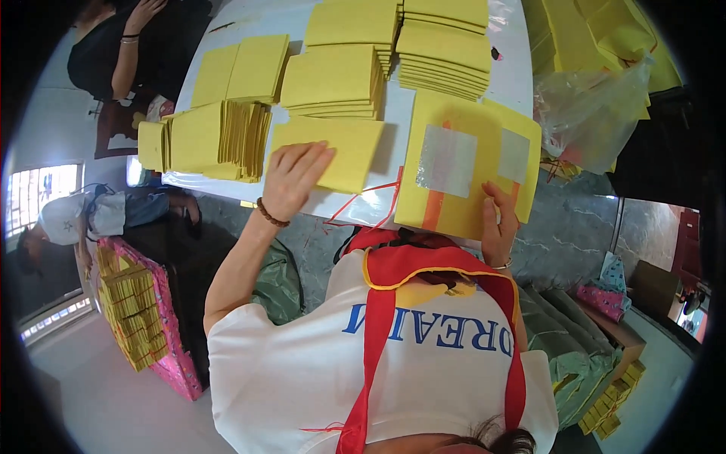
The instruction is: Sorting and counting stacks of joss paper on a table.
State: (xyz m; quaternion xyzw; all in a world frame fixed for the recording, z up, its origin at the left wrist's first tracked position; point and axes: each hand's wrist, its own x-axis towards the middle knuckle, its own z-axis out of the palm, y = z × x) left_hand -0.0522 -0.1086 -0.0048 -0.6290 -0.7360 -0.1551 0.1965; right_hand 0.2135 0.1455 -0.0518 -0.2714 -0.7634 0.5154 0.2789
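Note:
My left hand (296,175) rests with its fingers stretched out flat on a folded yellow piece (355,147) near the table's front edge. My right hand (501,227) lies on the right part of a larger yellow sheet (454,113), its thumb and fingers apart. The sheet carries two translucent patches (446,163) with orange-red strips running under them. Between my hands, thin red cord (397,198) lies loose at the table edge. Just beyond my left hand is a pile of folded yellow pieces (327,79).
More yellow piles (444,49) and a fanned row (198,140) cover the white table (318,198). A clear plastic bag (594,113) hangs at the right. Another person's arm (127,60) is at far left; a second person (106,212) is beside a pink-edged container (162,303) of yellow bundles.

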